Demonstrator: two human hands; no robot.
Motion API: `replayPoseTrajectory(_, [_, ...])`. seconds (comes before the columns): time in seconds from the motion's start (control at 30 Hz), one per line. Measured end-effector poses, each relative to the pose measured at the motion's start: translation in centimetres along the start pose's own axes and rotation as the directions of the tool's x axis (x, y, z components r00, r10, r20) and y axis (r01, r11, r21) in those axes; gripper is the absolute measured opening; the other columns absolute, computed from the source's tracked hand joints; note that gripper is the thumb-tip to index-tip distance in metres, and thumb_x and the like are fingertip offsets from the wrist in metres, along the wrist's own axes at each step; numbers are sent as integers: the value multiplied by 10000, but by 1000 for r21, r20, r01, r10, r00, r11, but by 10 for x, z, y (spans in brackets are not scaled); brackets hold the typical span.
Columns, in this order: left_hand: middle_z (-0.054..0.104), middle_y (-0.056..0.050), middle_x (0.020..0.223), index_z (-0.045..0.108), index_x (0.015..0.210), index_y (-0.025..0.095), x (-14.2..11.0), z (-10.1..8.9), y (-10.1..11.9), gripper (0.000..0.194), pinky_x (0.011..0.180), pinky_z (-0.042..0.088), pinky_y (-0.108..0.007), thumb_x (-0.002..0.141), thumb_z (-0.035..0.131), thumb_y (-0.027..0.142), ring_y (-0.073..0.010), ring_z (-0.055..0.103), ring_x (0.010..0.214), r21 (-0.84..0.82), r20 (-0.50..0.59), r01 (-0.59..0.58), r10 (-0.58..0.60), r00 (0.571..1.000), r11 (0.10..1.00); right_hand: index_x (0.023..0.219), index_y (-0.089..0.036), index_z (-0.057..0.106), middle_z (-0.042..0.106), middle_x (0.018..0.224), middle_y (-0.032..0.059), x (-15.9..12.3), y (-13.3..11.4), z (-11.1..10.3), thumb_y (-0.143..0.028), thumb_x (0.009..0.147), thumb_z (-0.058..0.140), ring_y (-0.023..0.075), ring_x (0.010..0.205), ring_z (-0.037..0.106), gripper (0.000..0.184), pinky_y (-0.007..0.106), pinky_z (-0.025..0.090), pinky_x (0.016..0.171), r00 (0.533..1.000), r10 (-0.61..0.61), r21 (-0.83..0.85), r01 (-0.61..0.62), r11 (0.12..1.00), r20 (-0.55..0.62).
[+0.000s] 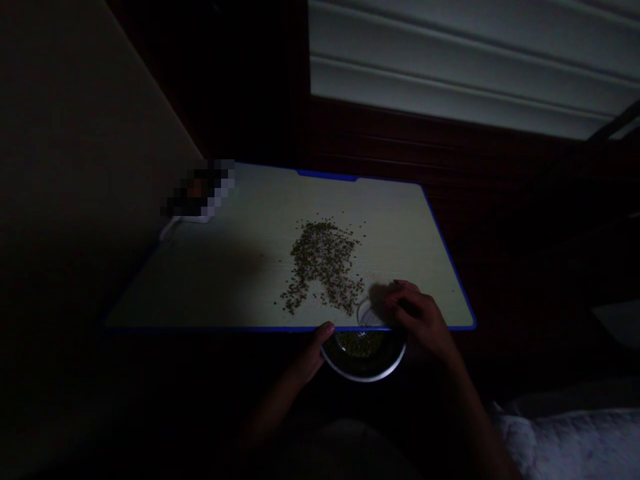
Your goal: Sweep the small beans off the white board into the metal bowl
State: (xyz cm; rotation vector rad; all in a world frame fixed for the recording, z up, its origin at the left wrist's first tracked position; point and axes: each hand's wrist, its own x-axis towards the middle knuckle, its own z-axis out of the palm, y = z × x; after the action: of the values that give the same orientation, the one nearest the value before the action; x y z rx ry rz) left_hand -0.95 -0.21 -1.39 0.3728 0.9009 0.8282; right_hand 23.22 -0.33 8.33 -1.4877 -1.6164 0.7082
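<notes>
Shiny metal bowl (363,375), smooth matt pale tabletop (200,287)

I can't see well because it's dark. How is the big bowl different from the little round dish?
The metal bowl is much bigger than the small round dish. The bowl holds green grains, but the dish looks pale. The bowl sits lower, below the edge of the white board, beside the left hand. The dish is higher, beside the right hand. Both are round.

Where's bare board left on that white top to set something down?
The white board is open left of the seed scatter, back to the blurred object, and right of the scatter, above the right hand. Crowded: the near edge, with the small clear dish, left hand and metal bowl.
</notes>
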Motion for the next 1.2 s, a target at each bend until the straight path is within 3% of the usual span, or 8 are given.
replayPoseTrajectory(0.13, [841, -114, 961, 793, 854, 163, -2, 4, 3, 452, 1094, 496, -551, 603, 891, 526, -420, 719, 1140, 5, -20, 22, -22, 1000, 1000, 824, -274, 761, 795, 893, 27, 0, 0, -1, -352, 866, 692, 276, 1084, 704, 112, 503, 453, 1109, 1000, 10, 13, -10, 1000, 9])
replayPoseTrajectory(0.3, [840, -84, 1011, 776, 898, 162, -5, 6, 4, 338, 1085, 510, -489, 656, 875, 376, -358, 732, 1124, -49, -46, -21, 19, 999, 999, 816, -261, 757, 791, 891, 40, -3, 2, 0, -395, 863, 705, 299, 1169, 671, 151, 484, 468, 1083, 998, 53, 40, -52, 998, -18])
replayPoseTrajectory(0.43, [842, -83, 974, 776, 902, 151, -8, 10, 8, 391, 1069, 518, -481, 641, 888, 419, -348, 746, 1074, -53, -61, 16, -19, 998, 998, 883, -237, 759, 786, 922, 40, -5, 2, 1, -405, 904, 655, 252, 975, 720, 198, 375, 557, 885, 992, 110, 74, -105, 992, -60])
replayPoseTrajectory(0.53, [842, -76, 934, 779, 921, 145, -10, 10, 9, 412, 1044, 530, -479, 643, 900, 424, -342, 755, 1032, -49, -63, 12, -15, 998, 999, 988, -233, 772, 791, 959, 39, -5, 3, 2, -419, 932, 626, 220, 871, 722, 243, 329, 563, 785, 982, 156, 101, -145, 984, -108])
replayPoseTrajectory(0.7, [840, -68, 1038, 794, 998, 151, -11, 2, 10, 426, 1027, 544, -415, 690, 903, 425, -306, 746, 1083, -105, -18, 14, -16, 1000, 994, 1065, -233, 788, 801, 1035, 54, -3, 3, 3, -437, 926, 630, 231, 920, 723, 293, 353, 566, 831, 960, 216, 138, -193, 971, -178])
replayPoseTrajectory(0.83, [845, -31, 987, 796, 948, 182, -10, -5, 15, 340, 962, 571, -375, 727, 885, 424, -268, 762, 1023, -142, -60, -10, 2, 998, 990, 1058, -238, 793, 806, 1029, 55, -1, 2, 4, -447, 911, 658, 232, 912, 727, 289, 352, 569, 834, 951, 246, 156, -218, 963, -190])
replayPoseTrajectory(1.1, [844, -49, 928, 790, 883, 171, -4, -7, 16, 414, 1079, 508, -467, 576, 929, 412, -328, 751, 1048, -95, -122, -3, -9, 993, 995, 1111, -249, 777, 790, 1110, 66, 0, 3, 5, -490, 882, 716, 252, 991, 721, 337, 382, 556, 906, 942, 285, 212, -246, 946, -179])
replayPoseTrajectory(1.2, [843, -77, 929, 795, 862, 153, 0, -11, 13, 471, 1101, 491, -479, 548, 941, 472, -354, 741, 1080, -77, -71, 21, -27, 997, 997, 1177, -265, 758, 781, 1125, 63, 1, 4, 4, -492, 859, 749, 260, 1035, 714, 391, 394, 546, 940, 936, 303, 240, -257, 936, -181])
